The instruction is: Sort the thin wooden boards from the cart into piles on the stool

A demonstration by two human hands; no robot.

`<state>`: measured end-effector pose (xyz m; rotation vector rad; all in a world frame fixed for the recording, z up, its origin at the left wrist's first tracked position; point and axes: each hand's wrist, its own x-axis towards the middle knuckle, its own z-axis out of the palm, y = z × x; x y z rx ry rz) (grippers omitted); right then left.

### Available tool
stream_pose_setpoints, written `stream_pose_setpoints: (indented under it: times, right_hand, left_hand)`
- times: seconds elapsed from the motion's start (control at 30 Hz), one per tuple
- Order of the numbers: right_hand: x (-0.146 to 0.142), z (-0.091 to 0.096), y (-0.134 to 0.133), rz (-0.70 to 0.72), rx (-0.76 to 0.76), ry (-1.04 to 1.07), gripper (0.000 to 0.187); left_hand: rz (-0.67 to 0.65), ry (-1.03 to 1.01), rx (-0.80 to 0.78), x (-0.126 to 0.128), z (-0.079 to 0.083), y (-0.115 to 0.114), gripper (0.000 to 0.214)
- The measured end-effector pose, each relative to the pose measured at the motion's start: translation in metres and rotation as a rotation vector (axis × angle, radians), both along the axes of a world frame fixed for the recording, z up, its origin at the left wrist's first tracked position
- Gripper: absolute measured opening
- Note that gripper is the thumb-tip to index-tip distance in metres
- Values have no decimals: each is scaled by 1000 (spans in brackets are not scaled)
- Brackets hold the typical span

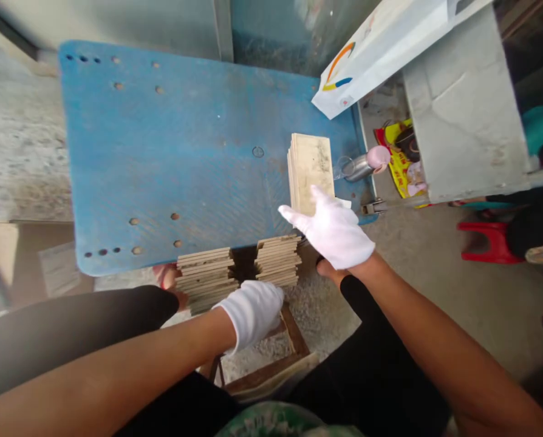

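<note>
My right hand (333,229), in a white glove, reaches over the near end of a stack of pale wooden boards (311,161) on the blue table. Its thumb and forefinger are spread, and the hand holds nothing that I can see. Dark marks show on the top board. My left hand (256,309), also gloved in white, is curled closed just in front of two piles of thin boards below the table edge. One pile (203,276) is to the left, the other (278,258) to the right with a dark gap between. What the left fingers hold, if anything, is hidden.
The blue table (198,139) has holes near its corners. At its right end are a metal flask with a pink lid (367,164) and a white box (390,48). A wooden stool frame (294,331) stands between my legs; a red stool (488,243) is farther right.
</note>
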<state>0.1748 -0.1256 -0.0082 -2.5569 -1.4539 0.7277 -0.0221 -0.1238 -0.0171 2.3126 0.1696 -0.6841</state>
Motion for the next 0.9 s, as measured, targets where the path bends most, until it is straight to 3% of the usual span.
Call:
stream_pose_setpoints:
  times: [0.13, 0.37, 0.57, 0.7, 0.9]
  right_hand:
    - [24, -12, 15, -306, -74, -176, 117]
    - [18, -43, 41, -453, -186, -190, 129]
    - [17, -48, 50, -481, -250, -257, 123]
    - [22, -48, 49, -420, -290, -318, 123]
    - [32, -35, 43, -411, -262, -272, 126]
  left_hand:
    - [-67, 96, 62, 1, 12, 3, 28]
    - [13, 18, 38, -1, 8, 8, 34]
    - [8, -14, 68, -1, 6, 11, 35]
    - [-16, 29, 94, 5, 13, 20, 30]
    - [48, 90, -13, 13, 21, 39, 40]
